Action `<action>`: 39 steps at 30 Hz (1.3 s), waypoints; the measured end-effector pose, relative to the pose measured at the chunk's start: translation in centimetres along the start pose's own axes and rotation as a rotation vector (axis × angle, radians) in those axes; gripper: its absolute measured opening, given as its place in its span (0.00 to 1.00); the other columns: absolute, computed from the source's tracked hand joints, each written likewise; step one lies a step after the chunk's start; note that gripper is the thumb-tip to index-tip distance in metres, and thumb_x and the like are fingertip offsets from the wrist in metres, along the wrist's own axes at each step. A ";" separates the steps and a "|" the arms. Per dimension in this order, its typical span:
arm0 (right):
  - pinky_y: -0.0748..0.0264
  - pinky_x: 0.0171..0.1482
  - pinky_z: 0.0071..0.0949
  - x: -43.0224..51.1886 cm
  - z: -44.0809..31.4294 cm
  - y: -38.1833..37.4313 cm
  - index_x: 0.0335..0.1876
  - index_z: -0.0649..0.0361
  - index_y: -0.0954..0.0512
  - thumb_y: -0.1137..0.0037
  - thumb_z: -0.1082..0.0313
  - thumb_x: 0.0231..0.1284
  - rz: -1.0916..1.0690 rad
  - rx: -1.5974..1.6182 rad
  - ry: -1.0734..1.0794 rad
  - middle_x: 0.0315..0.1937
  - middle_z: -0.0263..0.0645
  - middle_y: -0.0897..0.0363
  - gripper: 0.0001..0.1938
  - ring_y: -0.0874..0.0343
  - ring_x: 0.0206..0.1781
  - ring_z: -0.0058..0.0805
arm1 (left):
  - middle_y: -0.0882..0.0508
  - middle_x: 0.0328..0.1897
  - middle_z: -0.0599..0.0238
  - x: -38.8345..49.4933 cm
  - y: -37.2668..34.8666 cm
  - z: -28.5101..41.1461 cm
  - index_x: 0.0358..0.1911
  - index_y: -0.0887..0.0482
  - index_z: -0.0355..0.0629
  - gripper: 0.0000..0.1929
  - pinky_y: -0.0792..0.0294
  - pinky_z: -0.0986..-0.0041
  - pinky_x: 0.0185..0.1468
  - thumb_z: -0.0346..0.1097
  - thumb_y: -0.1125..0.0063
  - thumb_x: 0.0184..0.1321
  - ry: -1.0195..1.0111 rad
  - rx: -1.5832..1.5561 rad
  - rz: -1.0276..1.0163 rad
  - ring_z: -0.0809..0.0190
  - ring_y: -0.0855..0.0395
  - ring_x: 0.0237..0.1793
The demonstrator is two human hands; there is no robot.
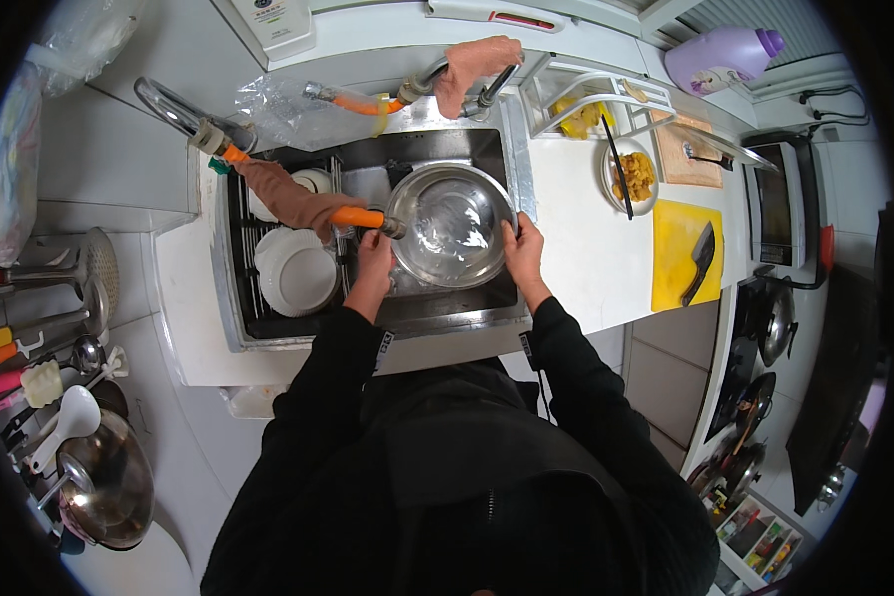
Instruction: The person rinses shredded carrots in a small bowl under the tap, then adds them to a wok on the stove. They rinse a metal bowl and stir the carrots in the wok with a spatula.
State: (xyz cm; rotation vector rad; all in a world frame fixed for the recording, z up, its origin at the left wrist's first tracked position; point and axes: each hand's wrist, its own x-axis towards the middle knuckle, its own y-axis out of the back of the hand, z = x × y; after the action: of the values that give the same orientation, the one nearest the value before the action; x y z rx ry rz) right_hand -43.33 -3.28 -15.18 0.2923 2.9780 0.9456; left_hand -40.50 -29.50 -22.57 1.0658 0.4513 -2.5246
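A round stainless steel basin (447, 257) stands in the sink (484, 302), with what looks like clear water inside. My right hand (523, 249) grips its right rim, thumb on the inner side. My left hand (372, 270) is at the basin's left side, directly below the metal end of an orange hose (357, 217). Its fingertips are partly hidden, so whether they hold the hose or the rim is unclear. A brown cloth (290, 195) wraps the hose, which runs from the left faucet (167, 104). White bowls (296, 276) sit on a rack left of the basin.
Right of the sink are a plate of yellow food (635, 179) with black chopsticks (617, 167), a yellow cutting board (670, 261) and a knife (700, 261). A second faucet (484, 100) carries another cloth (484, 63). Utensils, including a white ladle (74, 417), hang at left.
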 end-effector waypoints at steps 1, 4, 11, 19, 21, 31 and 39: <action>0.35 0.26 0.29 0.1 0.3 -0.5 0.33 0.65 0.27 0.44 0.71 0.60 0.020 -0.082 -0.026 0.16 0.43 0.31 0.06 0.38 0.19 0.28 | 0.26 0.28 0.75 -1.2 0.5 1.2 0.40 0.27 0.48 0.09 0.34 0.78 0.35 0.43 0.47 0.66 -0.095 0.114 -0.048 0.72 0.27 0.29; 0.37 0.25 0.30 -0.4 1.3 -3.1 0.29 0.63 0.33 0.41 0.68 0.58 0.052 0.017 -0.055 0.15 0.43 0.36 0.12 0.40 0.19 0.28 | 0.27 0.26 0.74 -4.3 1.3 4.4 0.35 0.27 0.42 0.08 0.36 0.79 0.30 0.37 0.44 0.63 -0.427 0.296 -0.017 0.75 0.30 0.27; 0.33 0.29 0.33 -1.5 3.0 -8.2 0.24 0.63 0.31 0.36 0.62 0.55 0.053 0.071 -0.329 0.18 0.40 0.29 0.17 0.34 0.21 0.26 | 0.27 0.20 0.72 -8.7 0.9 7.4 0.30 0.29 0.40 0.10 0.35 0.79 0.25 0.36 0.44 0.63 -0.547 0.580 -0.071 0.74 0.31 0.20; 0.27 0.37 0.35 -1.6 4.8 -7.2 0.30 0.65 0.28 0.36 0.66 0.50 -0.205 0.033 -0.295 0.26 0.48 0.21 0.12 0.21 0.31 0.41 | 0.27 0.21 0.68 -8.8 3.0 6.2 0.40 0.28 0.40 0.08 0.37 0.76 0.21 0.35 0.46 0.63 -0.319 0.394 0.009 0.70 0.29 0.18; 0.30 0.34 0.31 -1.4 4.3 -5.3 0.29 0.63 0.30 0.41 0.73 0.52 -0.279 0.119 -0.327 0.23 0.42 0.27 0.08 0.27 0.28 0.32 | 0.25 0.24 0.68 -7.4 3.9 5.2 0.41 0.28 0.40 0.09 0.36 0.75 0.22 0.36 0.46 0.64 -0.206 0.456 0.026 0.70 0.29 0.19; 0.29 0.34 0.38 -0.5 -7.1 1.3 0.35 0.64 0.29 0.47 0.81 0.47 -0.204 -0.033 0.098 0.25 0.50 0.27 0.09 0.24 0.31 0.50 | 0.17 0.41 0.69 0.8 1.7 -2.4 0.41 0.20 0.49 0.14 0.27 0.61 0.46 0.50 0.49 0.66 0.559 -0.231 -0.039 0.63 0.19 0.41; 0.23 0.47 0.38 -2.0 -10.3 1.8 0.42 0.64 0.28 0.47 0.83 0.44 -0.119 -0.157 0.271 0.57 0.49 0.28 0.16 0.24 0.50 0.53 | 0.23 0.60 0.61 2.5 -6.0 0.7 0.59 0.28 0.50 0.25 0.40 0.53 0.66 0.58 0.57 0.67 0.464 -0.239 -0.057 0.55 0.28 0.61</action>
State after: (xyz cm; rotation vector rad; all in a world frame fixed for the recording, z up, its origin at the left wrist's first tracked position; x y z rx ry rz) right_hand -41.70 -8.05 -5.85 -0.0172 3.0854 1.2891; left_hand -45.17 -25.00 -23.05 1.5545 0.8922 -2.1830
